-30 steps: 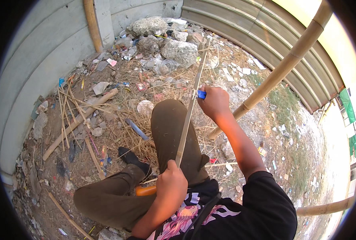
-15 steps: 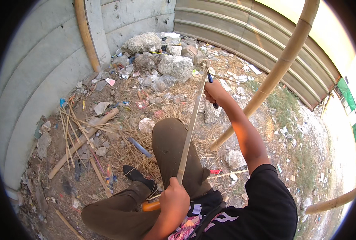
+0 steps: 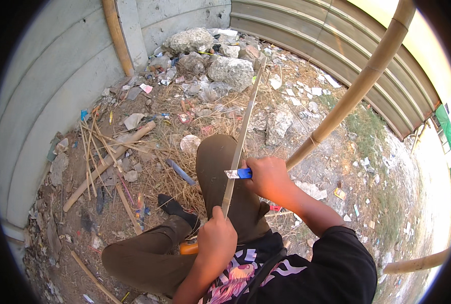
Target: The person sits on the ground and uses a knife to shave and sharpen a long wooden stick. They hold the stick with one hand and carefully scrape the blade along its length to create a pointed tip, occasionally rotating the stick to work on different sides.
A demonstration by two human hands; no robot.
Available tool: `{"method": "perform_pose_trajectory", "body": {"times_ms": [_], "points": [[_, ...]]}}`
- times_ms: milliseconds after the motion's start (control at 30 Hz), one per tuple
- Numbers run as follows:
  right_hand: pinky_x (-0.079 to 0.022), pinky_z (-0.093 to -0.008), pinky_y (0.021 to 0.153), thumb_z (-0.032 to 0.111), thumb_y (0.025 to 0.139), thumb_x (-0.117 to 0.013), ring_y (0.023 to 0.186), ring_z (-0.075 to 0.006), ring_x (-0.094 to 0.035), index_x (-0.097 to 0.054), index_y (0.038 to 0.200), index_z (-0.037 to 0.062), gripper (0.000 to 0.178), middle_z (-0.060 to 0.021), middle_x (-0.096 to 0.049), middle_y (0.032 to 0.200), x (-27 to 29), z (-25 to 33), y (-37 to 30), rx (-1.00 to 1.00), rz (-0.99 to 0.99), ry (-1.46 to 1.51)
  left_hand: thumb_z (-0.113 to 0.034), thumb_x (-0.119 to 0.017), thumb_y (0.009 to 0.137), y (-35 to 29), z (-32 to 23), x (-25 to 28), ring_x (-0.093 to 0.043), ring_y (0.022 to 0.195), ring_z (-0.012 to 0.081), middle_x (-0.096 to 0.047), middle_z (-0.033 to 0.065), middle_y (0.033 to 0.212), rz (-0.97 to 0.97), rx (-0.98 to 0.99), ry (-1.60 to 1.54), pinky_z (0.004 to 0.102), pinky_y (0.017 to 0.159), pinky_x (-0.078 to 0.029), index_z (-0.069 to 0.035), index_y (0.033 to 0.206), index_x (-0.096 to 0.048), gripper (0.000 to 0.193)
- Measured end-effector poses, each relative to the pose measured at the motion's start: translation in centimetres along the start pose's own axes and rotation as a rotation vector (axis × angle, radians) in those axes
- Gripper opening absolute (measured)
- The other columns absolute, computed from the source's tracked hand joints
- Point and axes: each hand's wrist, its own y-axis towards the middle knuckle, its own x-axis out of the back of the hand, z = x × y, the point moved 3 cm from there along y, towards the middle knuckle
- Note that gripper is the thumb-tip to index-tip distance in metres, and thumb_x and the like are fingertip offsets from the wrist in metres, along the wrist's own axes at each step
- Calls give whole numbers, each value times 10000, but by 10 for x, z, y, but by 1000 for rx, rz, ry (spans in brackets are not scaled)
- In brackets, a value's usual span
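Observation:
My left hand [image 3: 218, 237] is closed round the near end of a long, thin bamboo strip [image 3: 247, 119], which slants up and away across my raised knee. A blue utility knife [image 3: 244, 173] is in my closed right hand [image 3: 267, 177]. Its metal blade lies across the strip a short way above my left hand and appears to touch it. The strip's far end sticks out unsupported toward the rocks. Beside my lap, under my left wrist, an orange handle [image 3: 188, 248] shows; the rest of that tool is hidden.
A thick bamboo pole [image 3: 354, 91] slants up close to my right arm. Thin bamboo strips [image 3: 91, 157] lie over a bamboo piece [image 3: 109, 164] on the left. Rocks [image 3: 230, 72], litter and dry grass cover the ground. A concrete wall [image 3: 58, 76] and metal fence [image 3: 337, 35] stand behind.
My right hand has come from the strip's far end back toward my left hand, bringing the knife onto the strip near my knee. My left hand keeps its hold. The view has shifted slightly.

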Motion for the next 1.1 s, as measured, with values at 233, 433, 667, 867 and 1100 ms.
{"method": "perform_pose_trajectory", "body": {"times_ms": [233, 433, 667, 867, 1100], "points": [[-501, -489, 499, 244, 929, -585, 469, -382, -600, -590, 645, 61, 338, -171, -570, 516, -12, 16, -11, 71, -76, 62, -54, -572, 908, -6, 1, 1, -686, 673, 421, -653, 217, 707, -96, 36, 41, 507, 603, -551, 2, 965, -465, 134], [-475, -500, 473, 221, 955, -537, 461, -383, -592, -588, 632, 60, 364, -177, -563, 516, -8, 8, 12, 70, -147, -7, -8, -573, 874, -7, -4, 0, -703, 667, 387, -655, 199, 715, -148, 30, 107, 468, 584, -572, -2, 935, -464, 126], [-520, -485, 598, 224, 778, -662, 636, -386, -650, -666, 715, 122, 120, -154, -636, 643, -1, -2, 52, -42, -14, 73, -12, -583, 869, -6, 3, -3, -715, 656, 362, -650, 169, 690, -146, 32, 134, 436, 563, -580, -8, 933, -464, 136], [-553, -476, 671, 357, 777, -696, 712, -362, -696, -748, 778, 114, 248, -152, -693, 726, 3, 7, 92, -47, 12, -68, -1, -570, 875, -4, 7, 11, -704, 599, 341, -640, 166, 666, -283, 31, 139, 426, 517, -572, -9, 910, -468, 108], [-539, -493, 649, 339, 889, -611, 748, -399, -685, -672, 798, 36, 322, -200, -689, 787, 31, -127, 181, -317, -318, -233, -68, -592, 904, -14, 6, -10, -689, 597, 390, -636, 201, 659, -113, -27, 107, 474, 539, -567, -9, 921, -457, 149]]}}
